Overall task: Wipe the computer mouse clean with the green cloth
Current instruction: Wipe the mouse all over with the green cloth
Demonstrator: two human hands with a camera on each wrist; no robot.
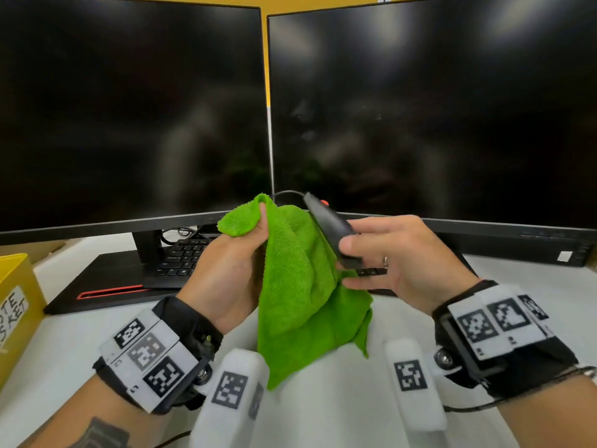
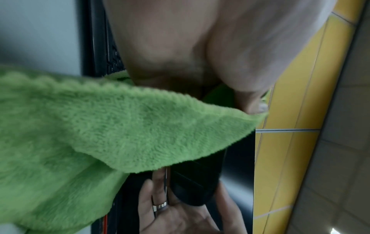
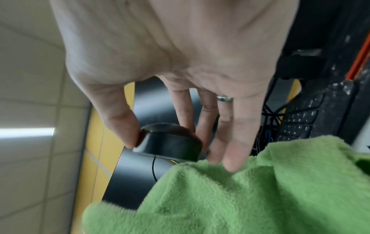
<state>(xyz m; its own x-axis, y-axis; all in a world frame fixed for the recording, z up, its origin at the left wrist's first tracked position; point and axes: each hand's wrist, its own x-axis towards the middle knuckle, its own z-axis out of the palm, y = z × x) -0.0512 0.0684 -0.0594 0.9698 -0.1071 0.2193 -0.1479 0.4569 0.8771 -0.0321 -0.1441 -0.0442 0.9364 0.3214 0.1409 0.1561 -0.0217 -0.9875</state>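
Mouse (image 1: 329, 226), one, is held tilted above the tabletop (image 1: 323, 399) in the right hand (image 1: 397, 253) grip, pinched between thumb and fingers, touching one green cloth (image 1: 297, 286) gripped by the left hand (image 1: 229, 273); two monitors (image 1: 129, 108) stand close behind.

The light is bright and even, and it falls from above. The two dark monitor screens (image 1: 135, 108) carry soft pale reflections of lamps near their top edges. In the head view the straight monitor edges bend near the corners, and the foam blocks at the bottom are out of focus. Both wrist views are soft: the green cloth (image 2: 100, 126) is blurred close to the lens, and the palm (image 3: 170, 39) is pale and washed out. A bright ceiling lamp (image 3: 26, 132) glares at the left.
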